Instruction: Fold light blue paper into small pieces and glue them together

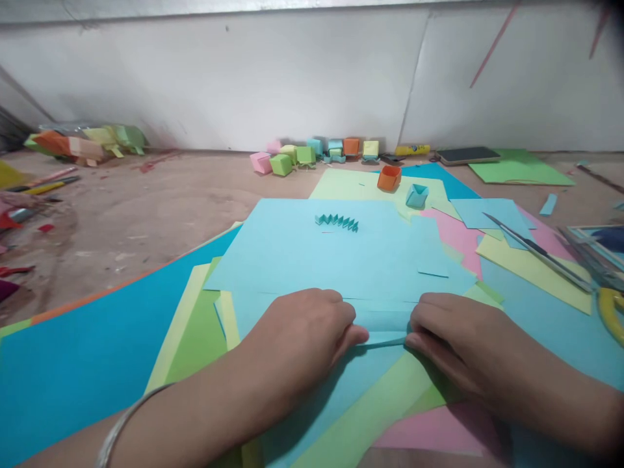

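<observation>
My left hand [312, 331] and my right hand [451, 335] are both closed on a light blue paper strip [385, 337], pinching it at either end. The strip's near edge is folded up between them. Beneath it lie light blue sheets [292, 253] over green and pink paper. Beyond my hands, a small zigzag-folded paper strip [337, 223] rests on the blue sheet. A narrow blue paper piece [433, 273] lies nearer my right hand. The undersides of my fingers are hidden.
Scissors with a yellow handle [611, 315] and a slim cutter [539, 252] lie at the right. Folded paper cubes [305, 156] line the wall, near an orange paper box [389, 178], a phone [468, 155] and a glue stick [412, 149]. Pencils [49, 185] lie at the left.
</observation>
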The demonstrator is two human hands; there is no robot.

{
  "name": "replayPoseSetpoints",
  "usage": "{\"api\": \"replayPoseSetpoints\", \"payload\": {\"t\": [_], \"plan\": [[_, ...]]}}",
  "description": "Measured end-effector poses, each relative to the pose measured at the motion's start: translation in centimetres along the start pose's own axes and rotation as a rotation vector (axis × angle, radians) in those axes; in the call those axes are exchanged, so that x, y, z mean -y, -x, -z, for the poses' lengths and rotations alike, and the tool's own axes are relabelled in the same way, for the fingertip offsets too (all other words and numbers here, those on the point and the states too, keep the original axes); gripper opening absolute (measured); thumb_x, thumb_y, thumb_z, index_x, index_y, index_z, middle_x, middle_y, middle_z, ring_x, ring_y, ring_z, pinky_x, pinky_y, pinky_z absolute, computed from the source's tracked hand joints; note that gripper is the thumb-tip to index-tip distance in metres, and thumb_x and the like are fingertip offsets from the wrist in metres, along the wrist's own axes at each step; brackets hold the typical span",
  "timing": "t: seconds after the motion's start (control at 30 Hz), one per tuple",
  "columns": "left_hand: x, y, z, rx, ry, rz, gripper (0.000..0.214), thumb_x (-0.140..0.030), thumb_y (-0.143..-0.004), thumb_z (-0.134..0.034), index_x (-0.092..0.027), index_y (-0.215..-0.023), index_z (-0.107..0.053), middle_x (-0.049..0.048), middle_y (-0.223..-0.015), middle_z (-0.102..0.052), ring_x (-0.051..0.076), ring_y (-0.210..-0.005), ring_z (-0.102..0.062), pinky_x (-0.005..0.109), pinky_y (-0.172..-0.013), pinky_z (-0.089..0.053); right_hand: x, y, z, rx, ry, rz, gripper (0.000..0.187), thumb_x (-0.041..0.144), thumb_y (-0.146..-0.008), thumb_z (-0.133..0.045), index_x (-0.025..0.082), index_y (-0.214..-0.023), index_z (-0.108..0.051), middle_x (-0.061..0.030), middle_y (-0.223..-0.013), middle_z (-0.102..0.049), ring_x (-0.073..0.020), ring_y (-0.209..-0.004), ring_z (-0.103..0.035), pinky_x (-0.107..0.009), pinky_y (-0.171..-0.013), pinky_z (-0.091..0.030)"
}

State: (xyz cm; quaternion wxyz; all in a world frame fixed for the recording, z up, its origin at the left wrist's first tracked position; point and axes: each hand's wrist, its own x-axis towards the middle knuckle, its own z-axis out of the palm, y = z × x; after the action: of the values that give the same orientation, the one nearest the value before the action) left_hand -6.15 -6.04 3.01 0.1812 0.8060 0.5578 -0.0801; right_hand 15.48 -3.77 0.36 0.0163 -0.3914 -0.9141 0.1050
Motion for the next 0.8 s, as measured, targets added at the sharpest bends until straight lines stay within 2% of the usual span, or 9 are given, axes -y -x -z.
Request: {"api": "replayPoseSetpoints", "payload": {"t": [0.07, 0.17, 0.27, 0.63, 0.8], "plan": [[-0.05, 0.02, 0.08, 0.014, 0.023, -0.018, 0.035, -0.043, -0.093, -0.05, -0.018, -0.07, -0.059, 0.0018, -0.071, -0.057, 0.016, -0.064, -0.049, 0.027, -0.053, -0.023, 0.0, 0.06, -0.02, 0.003, -0.02, -0.001, 0.023, 0.019, -0.089, -0.051, 0.018, -0.066, -0.052, -0.002, -0.066, -0.054, -0.0149, -0.058, -0.049, -0.025, -0.053, -0.03], [-0.11, 0.08, 0.22, 0.025, 0.024, -0.015, 0.026, -0.035, -0.09, -0.056, -0.018, -0.071, -0.057, 0.0014, -0.073, -0.058, 0.016, -0.065, -0.05, 0.027, -0.054, -0.025, 0.03, 0.06, -0.01, 0.006, -0.054, -0.012, 0.023, 0.019, -0.089, -0.048, 0.018, -0.066, -0.05, -0.002, -0.067, -0.054, -0.015, -0.059, -0.049, -0.025, -0.054, -0.029], [-0.14, 0.16, 0.25, 0.028, 0.026, 0.006, 0.023, -0.025, -0.091, -0.052, -0.017, -0.07, -0.056, 0.0015, -0.074, -0.058, 0.016, -0.065, -0.051, 0.027, -0.055, -0.027, 0.09, -0.09, 0.05, 0.003, -0.073, -0.031, 0.023, 0.02, -0.089, -0.048, 0.018, -0.066, -0.05, -0.0014, -0.067, -0.054, -0.0146, -0.059, -0.048, -0.026, -0.054, -0.028], [-0.04, 0.09, -0.2, -0.001, 0.036, 0.028, 0.029, -0.027, -0.091, -0.048, -0.017, -0.064, -0.053, 0.0012, -0.069, -0.053, 0.014, -0.061, -0.047, 0.027, -0.054, -0.026, 0.14, -0.32, 0.21, 0.012, -0.087, -0.075, 0.021, 0.019, -0.086, -0.051, 0.018, -0.065, -0.051, -0.0002, -0.065, -0.055, -0.0132, -0.056, -0.045, -0.026, -0.053, -0.025], [-0.09, 0.13, -0.28, -0.022, 0.043, 0.028, 0.027, -0.026, -0.09, -0.047, -0.017, -0.066, -0.055, 0.0024, -0.071, -0.056, 0.015, -0.064, -0.05, 0.027, -0.055, -0.028, 0.1, -0.35, 0.25, 0.011, -0.092, -0.087, 0.022, 0.019, -0.085, -0.053, 0.018, -0.064, -0.051, 0.0002, -0.063, -0.055, -0.0129, -0.055, -0.045, -0.025, -0.052, -0.025]]}}
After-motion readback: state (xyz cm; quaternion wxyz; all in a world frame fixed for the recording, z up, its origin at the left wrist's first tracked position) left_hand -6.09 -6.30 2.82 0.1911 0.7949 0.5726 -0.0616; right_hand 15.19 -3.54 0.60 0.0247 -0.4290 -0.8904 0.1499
